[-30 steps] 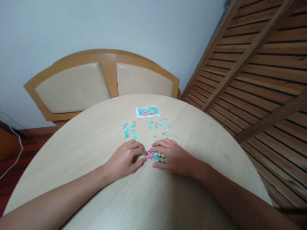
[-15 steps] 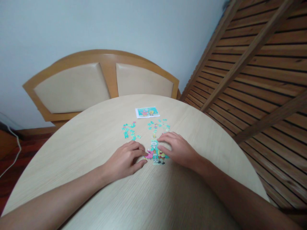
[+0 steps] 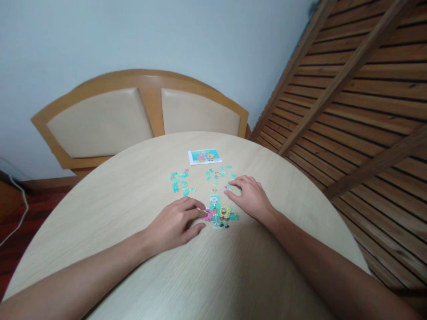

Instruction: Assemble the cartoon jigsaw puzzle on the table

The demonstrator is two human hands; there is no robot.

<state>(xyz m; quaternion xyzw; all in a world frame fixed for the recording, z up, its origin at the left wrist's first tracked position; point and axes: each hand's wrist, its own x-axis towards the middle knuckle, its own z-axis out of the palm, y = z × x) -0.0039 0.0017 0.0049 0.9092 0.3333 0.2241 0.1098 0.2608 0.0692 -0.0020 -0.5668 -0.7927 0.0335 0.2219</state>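
A partly joined jigsaw puzzle (image 3: 215, 212) with cartoon figures lies flat on the table in front of me. My left hand (image 3: 182, 220) rests at its left side, fingers apart, the fingertips touching the pink figure. My right hand (image 3: 248, 194) is above and to the right of the joined part, thumb and fingers apart, over a few loose puzzle pieces (image 3: 227, 187). Any piece under those fingertips is too small to make out. More loose turquoise pieces (image 3: 180, 181) are scattered behind my left hand, and another group (image 3: 211, 173) lies farther back in the middle.
Beyond the pieces lies a picture card (image 3: 205, 156) with the same cartoon figures. The round wooden table (image 3: 133, 191) has a chair with padded back panels (image 3: 100, 122) behind it. A slatted wooden screen (image 3: 360, 111) stands at the right, close to the table edge.
My right hand has moved up and to the right, off the joined puzzle, uncovering the yellow figure and the pieces at its right. My left hand has hardly moved.
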